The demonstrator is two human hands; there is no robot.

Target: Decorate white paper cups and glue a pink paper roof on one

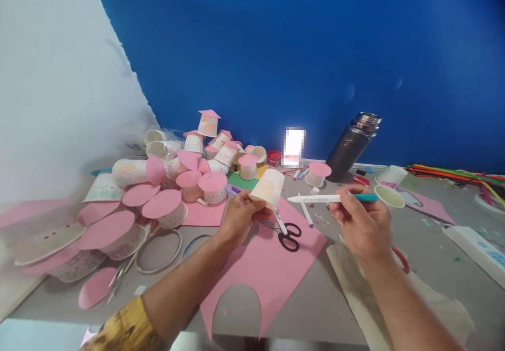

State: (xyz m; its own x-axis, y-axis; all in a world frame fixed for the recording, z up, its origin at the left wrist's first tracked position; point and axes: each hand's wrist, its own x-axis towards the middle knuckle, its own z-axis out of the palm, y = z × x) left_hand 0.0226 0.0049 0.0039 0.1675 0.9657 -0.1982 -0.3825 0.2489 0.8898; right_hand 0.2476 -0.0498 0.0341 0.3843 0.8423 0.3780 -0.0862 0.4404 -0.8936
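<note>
My left hand (241, 215) grips a paper cup (269, 187) near its rim, with the cup's base tipped up. Faint orange colouring shows on the cup's side. Between the thumb and fingers of my right hand (365, 222) is a white marker with a teal end (315, 199), its tip pointing left toward the cup and apart from it. Below the cup, black-handled scissors (290, 237) and another marker (281, 222) lie on a pink paper sheet (272, 267) with a rounded cut-out. A further white marker (305, 211) rests between my hands.
Many paper cups with pink paper tops (163, 203) crowd the left side. A dark metal flask (349, 148) leans at the back right. Further right are an open cup (390, 197), coloured pipe cleaners (453, 171) and a white power strip (477, 251). A cloth (422, 298) lies under my right forearm.
</note>
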